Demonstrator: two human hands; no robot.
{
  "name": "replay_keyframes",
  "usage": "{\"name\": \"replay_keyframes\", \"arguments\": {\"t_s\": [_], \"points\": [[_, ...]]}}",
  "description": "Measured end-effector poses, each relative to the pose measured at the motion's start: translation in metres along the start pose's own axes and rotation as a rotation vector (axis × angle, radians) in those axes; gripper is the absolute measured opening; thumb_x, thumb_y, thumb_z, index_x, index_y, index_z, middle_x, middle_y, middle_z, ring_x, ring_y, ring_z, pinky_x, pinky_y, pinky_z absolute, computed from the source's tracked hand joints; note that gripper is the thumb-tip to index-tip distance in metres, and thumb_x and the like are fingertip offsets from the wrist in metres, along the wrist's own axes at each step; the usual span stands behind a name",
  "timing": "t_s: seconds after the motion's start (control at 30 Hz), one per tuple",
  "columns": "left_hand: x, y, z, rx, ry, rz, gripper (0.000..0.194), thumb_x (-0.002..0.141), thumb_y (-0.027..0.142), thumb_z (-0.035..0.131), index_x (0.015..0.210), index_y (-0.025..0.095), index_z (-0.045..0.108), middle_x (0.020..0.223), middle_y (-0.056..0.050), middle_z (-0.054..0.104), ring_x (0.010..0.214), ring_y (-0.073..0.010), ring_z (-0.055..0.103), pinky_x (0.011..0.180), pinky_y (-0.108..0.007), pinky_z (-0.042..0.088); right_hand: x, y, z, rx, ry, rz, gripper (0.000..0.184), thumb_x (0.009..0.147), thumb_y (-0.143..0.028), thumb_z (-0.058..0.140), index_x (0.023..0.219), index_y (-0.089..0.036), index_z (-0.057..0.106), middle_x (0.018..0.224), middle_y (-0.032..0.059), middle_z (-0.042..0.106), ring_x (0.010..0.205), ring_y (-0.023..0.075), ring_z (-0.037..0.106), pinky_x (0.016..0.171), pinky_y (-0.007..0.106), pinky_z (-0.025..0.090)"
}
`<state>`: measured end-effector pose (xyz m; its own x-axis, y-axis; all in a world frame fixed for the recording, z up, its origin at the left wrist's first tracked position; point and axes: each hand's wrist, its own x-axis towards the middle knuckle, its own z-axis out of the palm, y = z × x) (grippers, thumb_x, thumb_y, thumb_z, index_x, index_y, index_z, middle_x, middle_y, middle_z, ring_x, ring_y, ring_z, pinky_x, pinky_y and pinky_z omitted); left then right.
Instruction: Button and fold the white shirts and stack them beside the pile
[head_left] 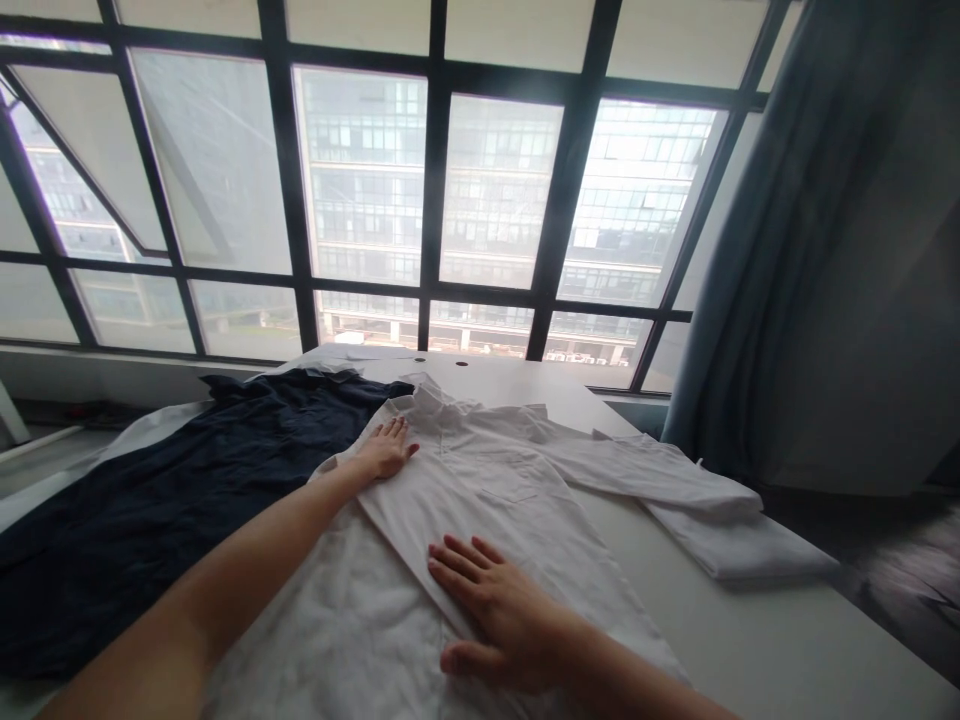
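A white shirt [517,480] lies spread on the table, collar toward the window and a chest pocket showing. One sleeve is laid inward across its body, and the other reaches out to the right. My left hand [390,448] rests flat on the folded-in sleeve near the shoulder, fingers spread. Lower down, my right hand [499,610] lies palm down on the same sleeve, thumb held apart. Neither hand grips the cloth. Left of the white shirt a dark navy garment [187,490] is spread out, partly behind my left forearm.
The white table [720,630] runs up to a large black-framed window [360,180]. A folded white cloth [742,550] lies at the table's right, under the outstretched sleeve. A dark curtain [795,260] hangs on the right. One window pane at the left is tilted open.
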<state>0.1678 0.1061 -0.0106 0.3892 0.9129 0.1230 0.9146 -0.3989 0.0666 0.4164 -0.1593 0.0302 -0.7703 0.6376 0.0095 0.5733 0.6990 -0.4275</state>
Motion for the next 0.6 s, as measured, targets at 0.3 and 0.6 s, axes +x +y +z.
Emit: {"name": "replay_keyframes", "arguments": {"t_s": [0.3, 0.6], "points": [[-0.106, -0.012, -0.013, 0.009, -0.163, 0.161, 0.076, 0.102, 0.061, 0.025, 0.161, 0.014, 0.028, 0.167, -0.012, 0.019, 0.156, -0.0231, 0.017, 0.125, -0.04, 0.014, 0.002, 0.002, 0.004, -0.05, 0.016, 0.005, 0.087, 0.095, -0.069, 0.051, 0.162, -0.018, 0.029, 0.166, 0.0106, 0.022, 0.155, 0.0287, 0.016, 0.127, 0.048, 0.01], [-0.113, -0.028, -0.02, 0.063, -0.076, 0.001, 0.07, 0.103, 0.056, 0.028, 0.156, 0.01, 0.038, 0.166, -0.016, 0.024, 0.155, -0.0278, 0.019, 0.124, -0.044, 0.017, 0.005, 0.019, 0.006, -0.047, 0.257, 0.1, 0.058, 0.097, -0.059, 0.049, 0.143, -0.025, 0.059, 0.151, 0.0067, 0.053, 0.137, 0.0275, 0.05, 0.116, 0.041, 0.039]]}}
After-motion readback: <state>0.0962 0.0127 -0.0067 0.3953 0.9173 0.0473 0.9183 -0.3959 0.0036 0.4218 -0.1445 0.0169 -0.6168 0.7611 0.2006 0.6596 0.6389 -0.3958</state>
